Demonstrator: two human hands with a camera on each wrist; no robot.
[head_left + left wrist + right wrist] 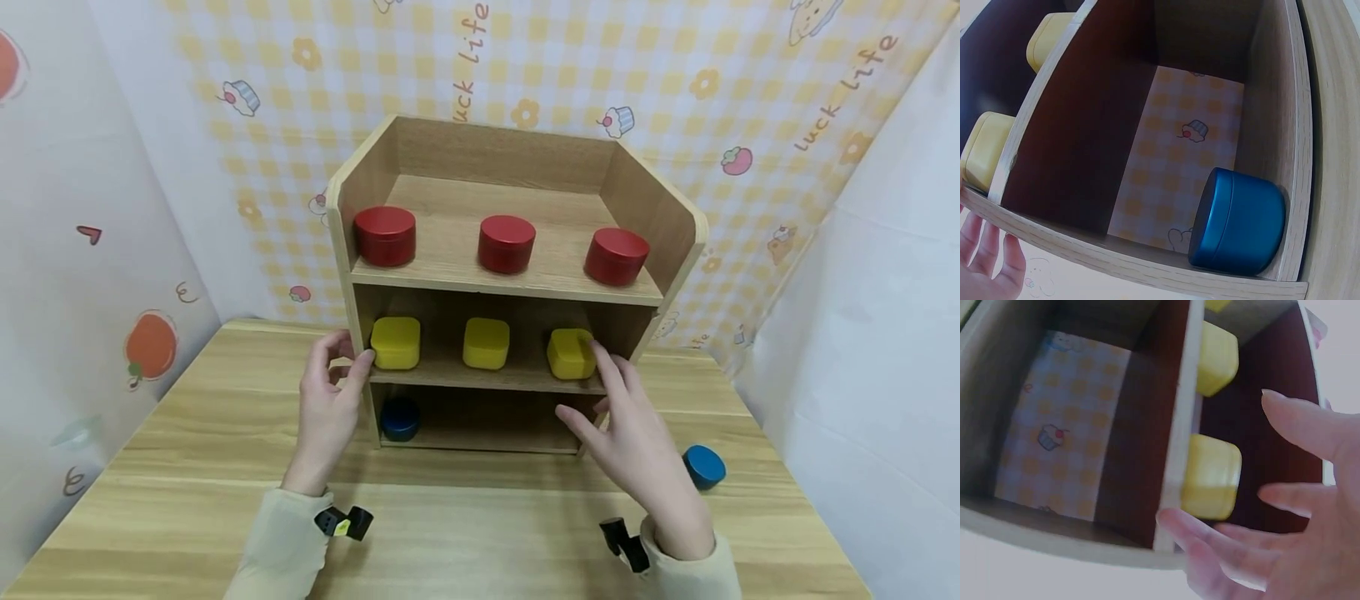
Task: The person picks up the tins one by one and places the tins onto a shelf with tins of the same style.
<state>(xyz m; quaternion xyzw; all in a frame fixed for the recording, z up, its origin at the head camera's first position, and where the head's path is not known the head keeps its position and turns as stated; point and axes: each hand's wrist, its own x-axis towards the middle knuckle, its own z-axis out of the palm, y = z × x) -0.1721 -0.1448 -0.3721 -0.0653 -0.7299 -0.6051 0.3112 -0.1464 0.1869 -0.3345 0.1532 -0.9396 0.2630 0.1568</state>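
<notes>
A three-level wooden shelf (495, 287) stands on the table. My left hand (330, 400) is at its left side panel, thumb by the front edge and bent fingers on the outer side. Beside the thumb is a yellow tin (396, 343) on the middle level. Another yellow tin (486, 343) sits mid-level in the centre. My right hand (633, 433) reaches to the right yellow tin (572, 354), index fingertip at its right side, thumb apart and fingers spread. In the right wrist view the fingers (1235, 547) lie near a yellow tin (1213, 478), gripping nothing.
On the top level stand three round red tins, left (386, 237), centre (507, 244) and right (617, 257). A dark blue tin (400, 418) is at the bottom level's left end. Another blue tin (703, 467) lies on the table (465, 533) right of the right hand.
</notes>
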